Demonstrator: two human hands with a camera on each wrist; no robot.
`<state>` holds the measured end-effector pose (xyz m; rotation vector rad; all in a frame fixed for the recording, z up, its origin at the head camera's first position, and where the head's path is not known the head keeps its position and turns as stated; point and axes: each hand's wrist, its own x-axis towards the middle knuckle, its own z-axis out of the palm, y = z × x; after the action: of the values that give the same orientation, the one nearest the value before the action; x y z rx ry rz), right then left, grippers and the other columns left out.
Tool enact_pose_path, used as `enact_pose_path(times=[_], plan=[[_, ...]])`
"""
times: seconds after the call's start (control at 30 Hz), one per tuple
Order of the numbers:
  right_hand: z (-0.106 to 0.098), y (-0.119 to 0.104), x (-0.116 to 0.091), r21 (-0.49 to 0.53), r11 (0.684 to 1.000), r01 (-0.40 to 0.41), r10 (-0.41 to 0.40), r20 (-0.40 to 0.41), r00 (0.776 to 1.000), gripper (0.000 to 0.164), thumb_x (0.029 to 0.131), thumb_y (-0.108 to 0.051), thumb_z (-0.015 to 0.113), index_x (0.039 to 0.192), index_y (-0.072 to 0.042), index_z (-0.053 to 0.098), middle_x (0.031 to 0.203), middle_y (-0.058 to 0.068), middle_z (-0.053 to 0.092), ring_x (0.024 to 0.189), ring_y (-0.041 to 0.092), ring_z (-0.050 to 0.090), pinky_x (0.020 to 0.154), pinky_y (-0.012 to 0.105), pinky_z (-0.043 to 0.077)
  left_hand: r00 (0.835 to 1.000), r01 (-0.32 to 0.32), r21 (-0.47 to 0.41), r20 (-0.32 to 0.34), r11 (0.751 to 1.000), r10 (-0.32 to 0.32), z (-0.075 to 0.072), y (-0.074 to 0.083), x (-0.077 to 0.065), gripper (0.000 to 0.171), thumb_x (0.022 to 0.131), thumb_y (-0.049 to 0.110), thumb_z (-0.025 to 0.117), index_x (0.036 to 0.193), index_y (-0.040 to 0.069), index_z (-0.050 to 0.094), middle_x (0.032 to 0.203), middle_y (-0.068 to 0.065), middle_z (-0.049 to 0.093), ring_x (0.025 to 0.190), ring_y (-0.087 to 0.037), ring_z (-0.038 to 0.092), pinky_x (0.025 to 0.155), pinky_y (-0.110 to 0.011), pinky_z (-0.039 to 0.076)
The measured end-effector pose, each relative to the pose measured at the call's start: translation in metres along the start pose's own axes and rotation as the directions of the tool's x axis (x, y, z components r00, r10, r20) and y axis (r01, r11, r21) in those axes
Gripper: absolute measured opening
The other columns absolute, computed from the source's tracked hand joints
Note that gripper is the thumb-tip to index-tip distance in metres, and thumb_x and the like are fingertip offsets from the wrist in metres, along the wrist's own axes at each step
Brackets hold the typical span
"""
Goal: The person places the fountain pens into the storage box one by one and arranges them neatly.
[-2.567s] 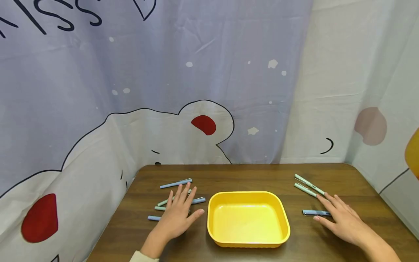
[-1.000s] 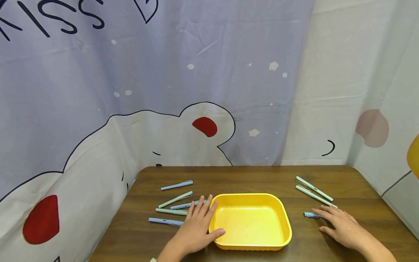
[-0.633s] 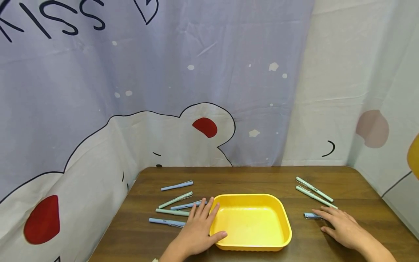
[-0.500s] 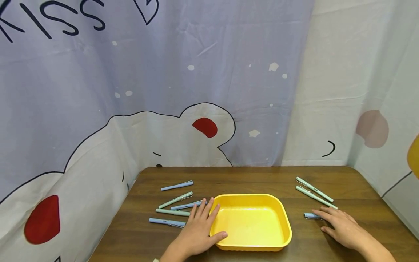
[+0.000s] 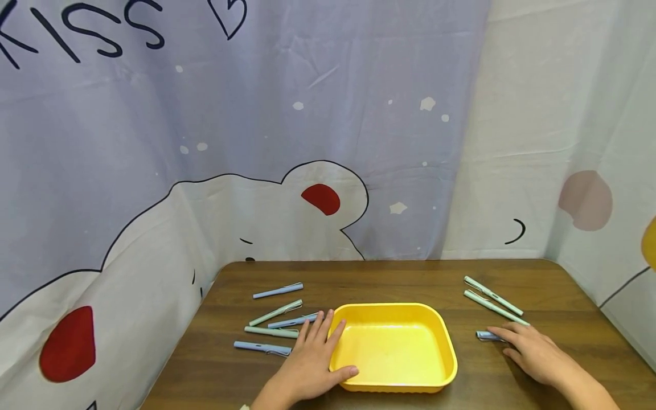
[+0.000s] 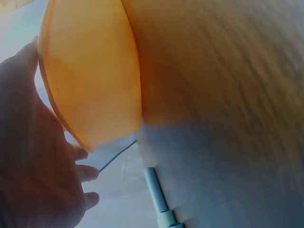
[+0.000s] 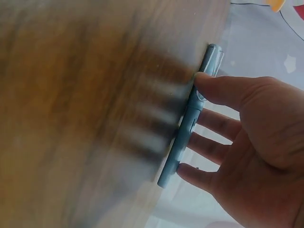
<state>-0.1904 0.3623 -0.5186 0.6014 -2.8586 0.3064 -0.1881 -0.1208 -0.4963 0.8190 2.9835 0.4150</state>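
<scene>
My left hand [image 5: 310, 364] rests on the left rim of a yellow plastic tray [image 5: 392, 387], its fingers straight and spread, the thumb over the inside. From the left wrist, the tray wall [image 6: 95, 71] shows beside that hand [image 6: 38, 142]. On the right, my right hand [image 5: 535, 353] is over a blue pen [image 5: 487, 336] lying on the table, covering most of it in the head view. The right wrist view shows this pen [image 7: 183, 135] between the thumb and fingers of the hand [image 7: 266, 137], the thumb tip against it near the clip.
Left of the tray lie several blue and green pens, among them a blue pen [image 5: 261, 347] and a green pen [image 5: 275, 312]. Two green pens, the farther one [image 5: 493, 295] and the nearer one [image 5: 494, 307], lie beyond my right hand. A printed curtain [image 5: 389, 142] hangs behind the wooden table [image 5: 389, 279].
My left hand has moved right from above the left pens to the tray's rim. My right hand has come down over the blue pen, and its thumb has drawn closer to it.
</scene>
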Motion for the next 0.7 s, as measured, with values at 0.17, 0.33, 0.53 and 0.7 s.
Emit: enact_pose_path(times=[0.17,0.33,0.53,0.7], plan=[[-0.001,-0.002,0.004,0.007,1.0,-0.023,0.023,0.017,1.0,0.037,0.082,-0.01,0.081,0.118,-0.013,0.073,0.111,0.002,0.064,0.097,0.028,0.06,0.071,0.049,0.054,1.0,-0.003,0.015,-0.004,1.0,0.003,0.001,0.001,0.0,0.092,0.093,0.077,0.042,0.163,0.019,0.025,0.169,-0.014,0.012,0.155,-0.038,0.012,0.119,-0.066,0.015],[-0.001,-0.004,0.008,-0.026,0.999,-0.036,0.037,0.03,0.999,0.03,0.082,-0.011,0.082,0.112,-0.016,0.075,0.103,-0.004,0.062,0.091,0.02,0.058,0.072,0.041,0.054,1.0,0.002,0.011,0.006,1.0,-0.002,0.002,0.0,0.0,0.094,0.092,0.079,0.042,0.163,0.02,0.024,0.169,-0.014,0.012,0.155,-0.039,0.012,0.12,-0.065,0.014],[0.0,-0.003,0.013,-0.068,0.998,0.004,-0.003,0.009,1.0,0.024,0.079,-0.012,0.084,0.1,-0.02,0.075,0.093,-0.012,0.06,0.083,0.013,0.06,0.072,0.037,0.054,1.0,0.009,-0.005,0.012,1.0,-0.009,0.0,0.002,-0.001,0.096,0.091,0.079,0.044,0.163,0.019,0.025,0.169,-0.015,0.011,0.155,-0.039,0.012,0.12,-0.065,0.016],[-0.004,-0.006,0.015,-0.051,0.999,-0.006,0.008,0.047,0.999,0.022,0.08,-0.013,0.084,0.098,-0.021,0.074,0.093,-0.012,0.062,0.084,0.016,0.064,0.073,0.038,0.055,1.0,0.012,-0.014,0.012,1.0,-0.012,0.0,0.002,-0.001,0.095,0.09,0.079,0.045,0.162,0.019,0.026,0.169,-0.014,0.012,0.155,-0.039,0.013,0.12,-0.065,0.016]])
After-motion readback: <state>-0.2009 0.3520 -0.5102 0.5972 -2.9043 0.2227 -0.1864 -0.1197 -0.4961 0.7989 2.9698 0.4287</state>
